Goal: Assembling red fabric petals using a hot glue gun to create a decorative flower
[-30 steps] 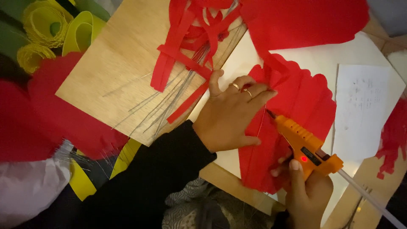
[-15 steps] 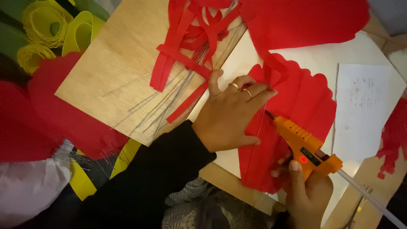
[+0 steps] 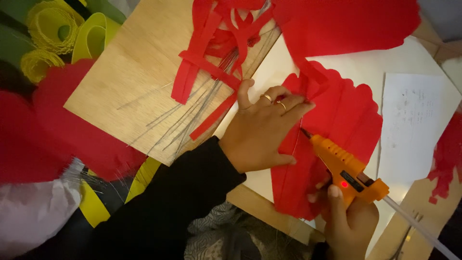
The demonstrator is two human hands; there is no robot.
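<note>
Two bare hands work over a pleated red paper fan [image 3: 337, 130] that lies on a white sheet [image 3: 385, 77] in the head view, right of centre. The left hand [image 3: 262, 130], in a black sleeve [image 3: 163, 212] and wearing two rings, lies flat on the fan's left edge with its fingers [image 3: 293, 103] stretched out and pressing the paper down; it grasps nothing, only holds the paper in place. The right hand [image 3: 349, 221], near the bottom edge, is wrapped tightly around the handle of an orange glue gun [image 3: 344, 166], whose small red light glows and whose nozzle points up and left, touching the fan just beside the left hand's fingertips. A pale glue stick [image 3: 418, 226] juts out of the gun's back toward the lower right.

Left of the fan lies a plywood board [image 3: 130, 82] carrying thin metal wires [image 3: 192, 115] and loose red paper strips [image 3: 207, 58]. A larger red sheet [image 3: 346, 24] sits at the far edge. Yellow paper rolls [image 3: 53, 33] lie in the far left corner, well apart from the hands, and a white paper with faint writing [image 3: 414, 120] lies to the fan's right.
</note>
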